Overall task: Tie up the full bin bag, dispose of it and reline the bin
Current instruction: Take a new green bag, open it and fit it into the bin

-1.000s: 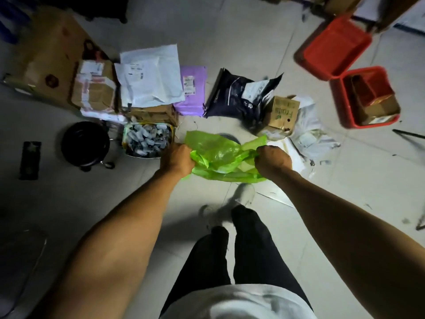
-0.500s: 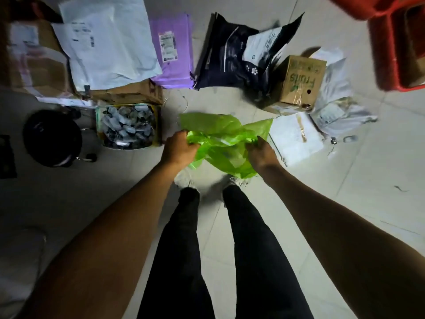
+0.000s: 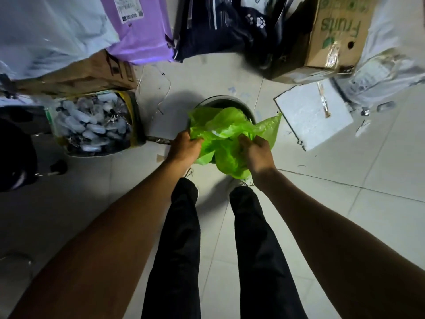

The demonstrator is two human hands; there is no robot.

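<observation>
A crumpled bright green bin bag hangs over a small round dark bin on the tiled floor, covering most of its mouth. My left hand grips the bag's left edge. My right hand grips its right side, fingers curled into the plastic. Only the bin's far rim shows above the bag. My black-trousered legs stand just behind the bin.
A clear bag of pale small items sits left of the bin. A purple parcel, a dark mailer and a "Fruits" carton lie beyond. A white foam slab lies to the right, a black round object at far left.
I have leaned in and down, so everything looks larger. Both hands have lowered the green bag onto the bin, whose rim now shows behind it.
</observation>
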